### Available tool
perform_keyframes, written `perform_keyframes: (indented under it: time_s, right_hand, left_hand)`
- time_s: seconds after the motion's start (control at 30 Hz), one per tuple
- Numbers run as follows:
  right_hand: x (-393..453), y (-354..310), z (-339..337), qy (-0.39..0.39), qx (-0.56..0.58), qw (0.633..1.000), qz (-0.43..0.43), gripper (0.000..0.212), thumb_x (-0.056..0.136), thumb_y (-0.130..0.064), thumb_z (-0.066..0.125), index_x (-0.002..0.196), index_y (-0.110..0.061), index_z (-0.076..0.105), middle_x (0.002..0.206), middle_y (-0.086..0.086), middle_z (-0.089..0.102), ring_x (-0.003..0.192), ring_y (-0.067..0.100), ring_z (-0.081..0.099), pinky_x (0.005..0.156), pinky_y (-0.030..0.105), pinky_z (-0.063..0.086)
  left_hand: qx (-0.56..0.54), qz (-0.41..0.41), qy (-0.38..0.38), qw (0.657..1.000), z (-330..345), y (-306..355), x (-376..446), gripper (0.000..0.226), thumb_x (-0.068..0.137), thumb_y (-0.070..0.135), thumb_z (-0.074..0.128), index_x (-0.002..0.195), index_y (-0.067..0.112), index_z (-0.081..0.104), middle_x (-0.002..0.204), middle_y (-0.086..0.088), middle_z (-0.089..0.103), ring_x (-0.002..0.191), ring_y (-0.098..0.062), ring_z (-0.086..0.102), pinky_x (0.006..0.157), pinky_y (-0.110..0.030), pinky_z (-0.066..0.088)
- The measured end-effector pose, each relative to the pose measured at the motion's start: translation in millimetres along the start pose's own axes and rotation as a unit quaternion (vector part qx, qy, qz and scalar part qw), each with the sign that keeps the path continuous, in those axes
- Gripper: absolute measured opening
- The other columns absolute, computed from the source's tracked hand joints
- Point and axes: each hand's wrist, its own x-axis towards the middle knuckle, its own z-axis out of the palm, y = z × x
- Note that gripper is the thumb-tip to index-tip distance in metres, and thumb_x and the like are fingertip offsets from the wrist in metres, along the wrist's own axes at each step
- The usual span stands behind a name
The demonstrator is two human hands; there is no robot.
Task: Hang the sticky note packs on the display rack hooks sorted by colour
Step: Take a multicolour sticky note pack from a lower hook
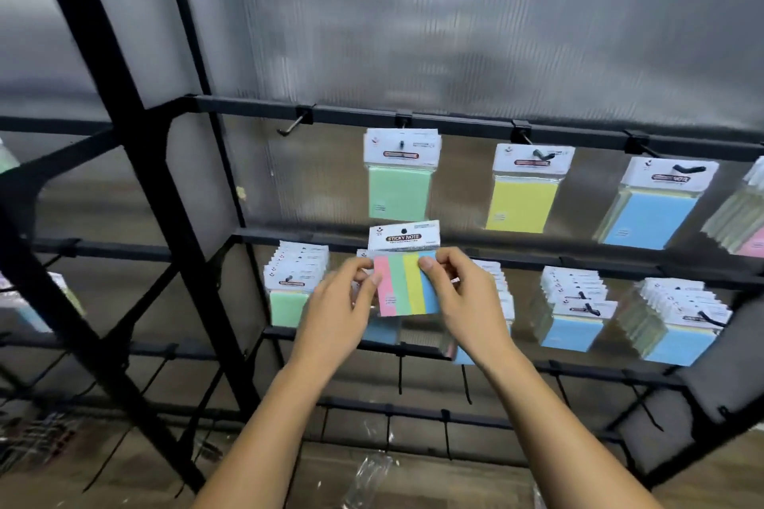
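Note:
I hold one striped sticky note pack, pink, green, yellow and blue under a white header, upright in front of the rack. My left hand pinches its left edge; my right hand pinches its right edge. On the top rail hang a green pack, a yellow pack and a blue pack. The hook at the rail's left end is bare. The lower rail carries a green stack and two blue stacks.
The black rack frame has a thick diagonal post at the left. A pink-tinted pack hangs at the far right edge. Bare hooks and cable ties hang from lower rails. Clear plastic wrap lies on the wooden floor.

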Motion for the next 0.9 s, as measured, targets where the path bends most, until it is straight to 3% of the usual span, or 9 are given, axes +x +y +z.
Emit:
perform_keyframes:
  time_s: [0.07, 0.17, 0.27, 0.33, 0.43, 0.57, 0.77, 0.9]
  right_hand:
    - [5, -17, 18, 0.003, 0.013, 1.000, -0.013, 0.020, 0.099, -0.028, 0.059, 0.085, -0.014, 0.062, 0.067, -0.009, 0.061, 0.057, 0.001, 0.045, 0.053, 0.015, 0.033]
    - [13, -50, 49, 0.010, 0.034, 0.998, -0.043, 0.026, 0.099, -0.027, 0.058, 0.081, -0.009, 0.059, 0.070, 0.011, 0.056, 0.059, 0.004, 0.037, 0.053, 0.018, 0.031]
    - [25, -82, 81, 0.011, 0.060, 0.996, -0.071, 0.026, 0.100, -0.028, 0.057, 0.082, -0.009, 0.058, 0.072, 0.015, 0.054, 0.063, 0.009, 0.038, 0.056, 0.025, 0.032]
    - [34, -98, 97, 0.024, 0.063, 0.994, -0.086, 0.025, 0.100, -0.029, 0.057, 0.081, -0.012, 0.058, 0.072, 0.015, 0.054, 0.063, 0.010, 0.039, 0.057, 0.029, 0.032]
    - [47, -113, 112, 0.046, 0.069, 0.992, -0.096, 0.024, 0.100, -0.028, 0.056, 0.078, -0.019, 0.055, 0.067, 0.001, 0.049, 0.061, 0.009, 0.038, 0.056, 0.029, 0.031]
    - [61, -116, 123, 0.071, 0.046, 0.992, -0.098, 0.030, 0.101, -0.029, 0.055, 0.078, -0.011, 0.051, 0.067, 0.001, 0.042, 0.061, 0.009, 0.034, 0.055, 0.028, 0.028]
    - [72, -106, 132, 0.084, 0.018, 0.993, -0.081, 0.035, 0.101, -0.028, 0.054, 0.071, -0.017, 0.042, 0.064, -0.002, 0.035, 0.060, 0.009, 0.030, 0.055, 0.029, 0.026]
    - [74, -103, 136, 0.085, 0.018, 0.994, -0.071, 0.038, 0.101, -0.028, 0.054, 0.072, -0.006, 0.044, 0.064, 0.001, 0.034, 0.060, 0.010, 0.029, 0.054, 0.028, 0.024]
  left_hand:
    - [0.035, -0.017, 0.018, 0.999, -24, -20, 2, 0.017, 0.098, 0.029, 0.052, 0.115, 0.030, 0.056, 0.090, 0.015, 0.061, 0.072, -0.008, 0.052, 0.070, -0.030, 0.044]
    - [0.079, -0.033, 0.026, 0.996, -61, -49, 4, 0.018, 0.098, 0.027, 0.052, 0.115, 0.029, 0.055, 0.081, 0.018, 0.057, 0.066, -0.003, 0.051, 0.066, -0.031, 0.042]
    - [0.097, -0.041, 0.032, 0.994, -89, -71, 15, 0.016, 0.096, 0.029, 0.055, 0.112, 0.028, 0.056, 0.081, 0.016, 0.058, 0.072, -0.010, 0.053, 0.068, -0.031, 0.042]
    - [0.101, -0.043, 0.034, 0.993, -101, -81, 21, 0.015, 0.095, 0.029, 0.055, 0.111, 0.028, 0.058, 0.079, 0.015, 0.057, 0.071, -0.009, 0.052, 0.065, -0.029, 0.038]
    - [0.097, -0.041, 0.027, 0.994, -110, -91, 23, 0.011, 0.096, 0.029, 0.056, 0.106, 0.028, 0.059, 0.075, 0.018, 0.054, 0.065, -0.004, 0.048, 0.060, -0.025, 0.034]
    - [0.084, -0.038, 0.013, 0.996, -112, -99, 24, 0.009, 0.097, 0.030, 0.055, 0.104, 0.028, 0.060, 0.071, 0.019, 0.051, 0.063, 0.002, 0.047, 0.055, -0.011, 0.030]
    - [0.073, -0.041, -0.002, 0.996, -108, -104, 28, 0.011, 0.097, 0.031, 0.053, 0.105, 0.028, 0.060, 0.076, 0.018, 0.054, 0.064, -0.001, 0.050, 0.056, -0.015, 0.033]
    - [0.069, -0.041, -0.003, 0.997, -107, -108, 33, 0.011, 0.097, 0.030, 0.054, 0.106, 0.029, 0.060, 0.078, 0.018, 0.055, 0.066, -0.003, 0.050, 0.059, -0.019, 0.035]
